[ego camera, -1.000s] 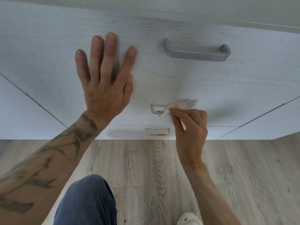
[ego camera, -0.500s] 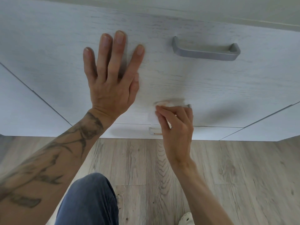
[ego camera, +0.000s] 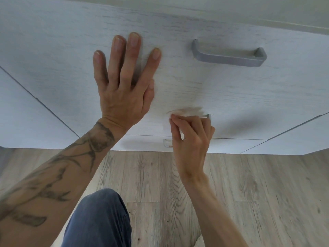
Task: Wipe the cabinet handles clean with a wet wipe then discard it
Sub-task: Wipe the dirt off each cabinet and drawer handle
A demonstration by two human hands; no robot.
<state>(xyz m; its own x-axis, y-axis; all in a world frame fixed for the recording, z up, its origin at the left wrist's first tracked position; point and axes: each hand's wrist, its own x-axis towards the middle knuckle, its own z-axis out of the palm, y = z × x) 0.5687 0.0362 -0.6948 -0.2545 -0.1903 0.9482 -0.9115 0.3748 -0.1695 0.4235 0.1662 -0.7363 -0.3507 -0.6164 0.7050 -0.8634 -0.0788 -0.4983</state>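
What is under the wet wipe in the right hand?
The middle drawer handle: only its right end shows past the wet wipe held by the right hand. The rest is covered, so its cleanliness cannot be judged.

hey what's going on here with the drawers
A person is cleaning drawer handles. The right hand presses a wet wipe onto the middle handle, covering most of it. The left hand lies flat and open against the drawer front, bracing. The top handle is untouched right now, and the bottom handle shows an orange smear. The wipe is not yet discarded.
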